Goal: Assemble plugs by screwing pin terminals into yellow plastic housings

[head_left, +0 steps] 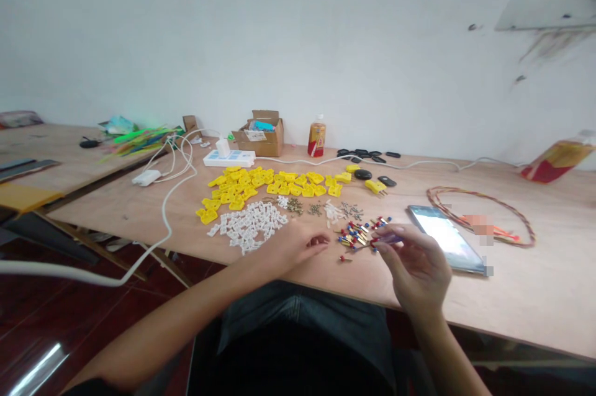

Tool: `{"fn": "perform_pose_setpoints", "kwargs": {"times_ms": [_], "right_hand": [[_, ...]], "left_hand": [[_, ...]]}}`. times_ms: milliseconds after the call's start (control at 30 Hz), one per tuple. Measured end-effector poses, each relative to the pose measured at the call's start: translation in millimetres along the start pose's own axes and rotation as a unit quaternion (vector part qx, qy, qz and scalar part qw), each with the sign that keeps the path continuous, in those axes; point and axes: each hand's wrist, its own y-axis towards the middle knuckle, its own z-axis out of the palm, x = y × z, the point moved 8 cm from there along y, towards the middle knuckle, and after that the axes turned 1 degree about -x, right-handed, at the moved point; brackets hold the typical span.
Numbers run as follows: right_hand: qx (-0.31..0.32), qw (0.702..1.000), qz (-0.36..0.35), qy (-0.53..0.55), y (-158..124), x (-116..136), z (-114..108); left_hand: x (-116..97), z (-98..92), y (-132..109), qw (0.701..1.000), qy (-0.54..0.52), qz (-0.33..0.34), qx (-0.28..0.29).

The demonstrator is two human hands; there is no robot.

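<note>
My right hand (419,265) is closed in a pinch on a slim tool with a purple handle (393,238), seemingly a small screwdriver. Its thin shaft points left, over a pile of brass pins with red and blue ends (356,234). One red-ended pin (344,259) lies apart, nearer the table edge. Left of that pile, my left hand (302,247) rests low over the table with loosely curled fingers. A gap shows between its fingers and nothing is visible in them; the palm is hidden. White plastic pieces (254,225) spread out beside my left wrist.
Yellow plug shells (246,184) lie behind the white pieces, with small screws (315,210) in heaps. A phone (447,241) and a cord loop (528,222) are at right. A power strip (228,158), cardboard box (267,138) and bottle (317,136) stand near the wall.
</note>
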Motion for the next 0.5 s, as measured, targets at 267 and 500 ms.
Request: {"fn": "perform_pose_setpoints", "kwargs": {"times_ms": [267,500], "right_hand": [[0.018,1.000,0.011,0.004,-5,8,9],[0.056,0.998,0.019,0.027,-10,10,28]], "left_hand": [[-4,13.4,-37,0.990,-0.118,-0.071,-0.027],[-4,18.5,-39,0.985,-0.152,-0.073,-0.022]]}}
